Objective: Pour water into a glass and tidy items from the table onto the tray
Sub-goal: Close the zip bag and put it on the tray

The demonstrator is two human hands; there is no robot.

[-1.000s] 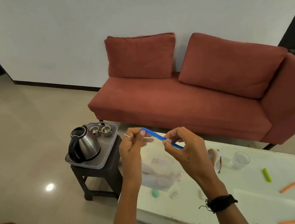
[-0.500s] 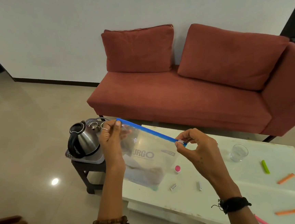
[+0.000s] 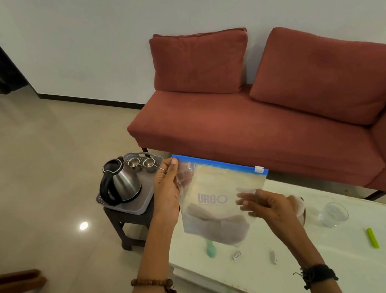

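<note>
Two hands hold a clear zip bag [image 3: 217, 200] up over the counter's [image 3: 337, 262] left end: the left hand [image 3: 168, 190] pinches its top left corner by the blue zip strip, while the right hand [image 3: 265, 206] lies loose and spread against the lower right face, clamping nothing. It looks light, limp and slick, its soft pale contents sagging low, so the stiffer strip is the surest hold. Beside that end, a tray [image 3: 132, 206] on a stool carries the kettle [image 3: 119, 182]; the glass [image 3: 333, 213] stands near the far edge.
</note>
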